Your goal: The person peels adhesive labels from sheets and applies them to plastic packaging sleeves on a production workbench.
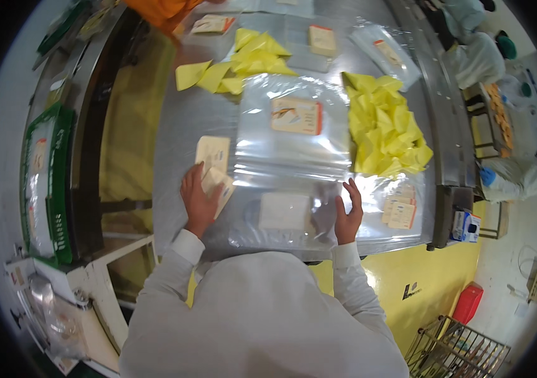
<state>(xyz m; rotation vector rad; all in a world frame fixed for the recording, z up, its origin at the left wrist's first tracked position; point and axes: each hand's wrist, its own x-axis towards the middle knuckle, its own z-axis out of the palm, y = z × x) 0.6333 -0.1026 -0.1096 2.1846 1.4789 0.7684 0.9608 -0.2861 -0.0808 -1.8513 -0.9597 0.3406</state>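
Note:
My left hand (198, 201) is on a small pile of cream printed cards (212, 150), with thumb and fingers around a tilted card (216, 178). My right hand (349, 215) holds nothing; its fingers are apart beside the edge of a clear plastic bag (245, 231). Through that bag's film, between my hands, shows a pale rectangular piece (285, 211). Just beyond lies a stack of clear plastic bags (292, 153), with a card (296, 116) bearing a picture and an orange edge on or inside the top one.
A steel table (174, 123) carries crumpled yellow sheets (386, 125) at right and more yellow sheets (259, 54) at the back. Several cards (400, 213) lie at right on plastic. An orange sleeve (164, 12) reaches in at the far left. Green crates (63, 189) stand left.

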